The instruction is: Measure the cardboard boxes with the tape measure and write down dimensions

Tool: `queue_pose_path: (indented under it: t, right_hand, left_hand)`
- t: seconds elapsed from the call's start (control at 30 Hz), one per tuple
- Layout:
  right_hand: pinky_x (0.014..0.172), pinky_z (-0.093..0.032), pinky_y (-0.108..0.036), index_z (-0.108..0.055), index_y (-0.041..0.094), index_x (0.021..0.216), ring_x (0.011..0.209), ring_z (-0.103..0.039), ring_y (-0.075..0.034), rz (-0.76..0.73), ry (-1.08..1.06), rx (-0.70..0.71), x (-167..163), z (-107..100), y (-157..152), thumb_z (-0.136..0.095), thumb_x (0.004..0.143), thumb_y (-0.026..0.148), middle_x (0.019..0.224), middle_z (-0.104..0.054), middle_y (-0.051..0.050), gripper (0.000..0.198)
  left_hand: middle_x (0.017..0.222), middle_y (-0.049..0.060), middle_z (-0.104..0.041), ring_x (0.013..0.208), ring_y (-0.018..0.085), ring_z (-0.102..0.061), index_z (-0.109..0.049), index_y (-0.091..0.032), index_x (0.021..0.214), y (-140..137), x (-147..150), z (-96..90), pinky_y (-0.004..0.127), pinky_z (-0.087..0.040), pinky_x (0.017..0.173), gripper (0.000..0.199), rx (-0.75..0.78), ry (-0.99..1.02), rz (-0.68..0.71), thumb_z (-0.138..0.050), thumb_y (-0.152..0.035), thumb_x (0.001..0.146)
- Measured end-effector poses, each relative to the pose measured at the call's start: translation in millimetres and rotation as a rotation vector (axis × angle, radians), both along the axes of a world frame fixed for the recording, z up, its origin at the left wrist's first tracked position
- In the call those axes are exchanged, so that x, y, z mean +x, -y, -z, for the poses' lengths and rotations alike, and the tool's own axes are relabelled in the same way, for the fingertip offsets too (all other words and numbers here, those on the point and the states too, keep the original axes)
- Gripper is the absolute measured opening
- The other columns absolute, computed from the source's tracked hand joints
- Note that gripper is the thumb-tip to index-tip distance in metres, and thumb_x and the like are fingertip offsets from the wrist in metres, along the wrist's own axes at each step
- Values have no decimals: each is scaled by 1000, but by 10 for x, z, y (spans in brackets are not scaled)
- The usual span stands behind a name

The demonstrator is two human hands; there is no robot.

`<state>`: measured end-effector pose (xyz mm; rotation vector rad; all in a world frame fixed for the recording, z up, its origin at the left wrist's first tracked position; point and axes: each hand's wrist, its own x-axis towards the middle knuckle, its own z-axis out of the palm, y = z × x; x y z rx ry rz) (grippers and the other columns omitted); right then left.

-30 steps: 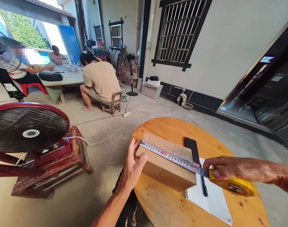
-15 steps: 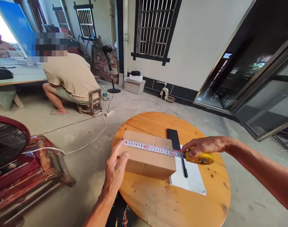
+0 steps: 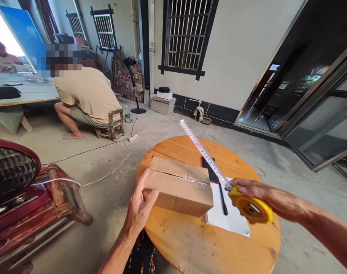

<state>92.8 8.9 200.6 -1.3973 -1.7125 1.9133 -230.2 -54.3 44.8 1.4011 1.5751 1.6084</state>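
A closed cardboard box [image 3: 179,190] lies on a round wooden table [image 3: 185,243]. My left hand [image 3: 140,201] grips the box's left end, thumb at the front edge and fingers toward the far side. In my right hand [image 3: 253,190] is a yellow tape measure [image 3: 250,207], held above the table's right side. Its white blade [image 3: 202,150] sticks out up and to the left, clear of the box. Beneath the blade are a dark phone with a red edge [image 3: 210,167], a black pen [image 3: 223,199] and white paper [image 3: 234,220].
A red fan heater-like appliance [image 3: 16,182] stands on a wooden stool [image 3: 67,198] at the left. Farther off, a person [image 3: 85,91] sits on a small chair by a table [image 3: 27,93]. Cords [image 3: 113,171] cross the floor. An open door [image 3: 330,125] is at right.
The tape blade has lifted off the box top and swung away to the far side. My right hand has tilted and moved slightly right with the tape measure. My left hand stays at the box.
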Motion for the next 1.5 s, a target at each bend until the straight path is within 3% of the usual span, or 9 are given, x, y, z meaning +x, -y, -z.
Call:
queue_pose_path:
  t: [0.13,0.23,0.3,0.57,0.77,1.17,1.33,1.4,1.5]
  right_hand:
    - [57,-51,-32,-56,25,103,67,-68,-21,231,-87,-266,-157,490,582,-62,74,68,78,-68,-4,52]
    - [63,-52,-33,-57,22,89,67,-67,-21,300,-180,-269,-360,853,845,-71,62,69,69,-63,-2,56]
    - [66,-52,-32,-57,21,81,62,-64,-18,318,-208,-267,-498,962,919,-73,59,66,64,-60,1,53]
    - [65,-49,-27,-52,22,72,53,-57,-13,341,-148,-264,-806,705,983,-69,69,59,56,-56,4,41]
    - [67,-51,-28,-57,19,74,64,-63,-17,330,-81,-253,-857,639,1051,-68,70,59,61,-58,1,42]
    - [74,-51,-27,-58,18,76,67,-63,-15,401,-173,-397,-874,753,1094,-72,68,58,66,-60,1,43]
    - [75,-52,-30,-62,16,83,66,-66,-17,308,-193,-296,-781,823,1129,-74,66,62,67,-66,-1,50]
    - [70,-54,-33,-62,18,95,67,-69,-20,335,-233,-251,-676,759,1142,-73,66,64,77,-71,-5,55]
    - [66,-56,-37,-56,26,117,87,-71,-29,584,-234,-110,-475,632,1073,-70,70,63,110,-70,-10,62]
  left_hand:
    - [146,7,-46,137,27,-39,-52,-23,134,1,-38,-60,42,-30,115,54,39,-172,13,-62,-36,82]
    - [142,8,-50,133,26,-45,-55,-23,129,-24,36,-82,41,-35,112,49,76,-227,-45,-63,-34,81]
    - [141,8,-51,130,26,-48,-57,-23,127,-40,105,-66,40,-37,111,47,108,-249,-79,-64,-33,81]
    - [139,8,-52,129,25,-49,-56,-23,128,-48,179,-10,38,-39,110,46,143,-255,-94,-64,-32,83]
    - [140,10,-51,129,25,-49,-56,-21,128,-75,168,22,39,-40,109,47,162,-258,-101,-65,-31,83]
    - [139,10,-52,128,24,-49,-57,-20,127,-77,165,25,39,-40,108,47,159,-231,-94,-66,-31,82]
    - [140,10,-51,130,25,-47,-55,-21,128,-89,173,2,39,-38,110,47,145,-236,-96,-64,-32,83]
    - [142,11,-49,131,26,-46,-46,-21,137,-71,171,21,41,-38,109,58,119,-216,-100,-64,-35,84]
    - [146,14,-44,132,28,-46,-23,-22,150,-21,163,120,42,-41,106,79,62,-135,-108,-63,-41,84]
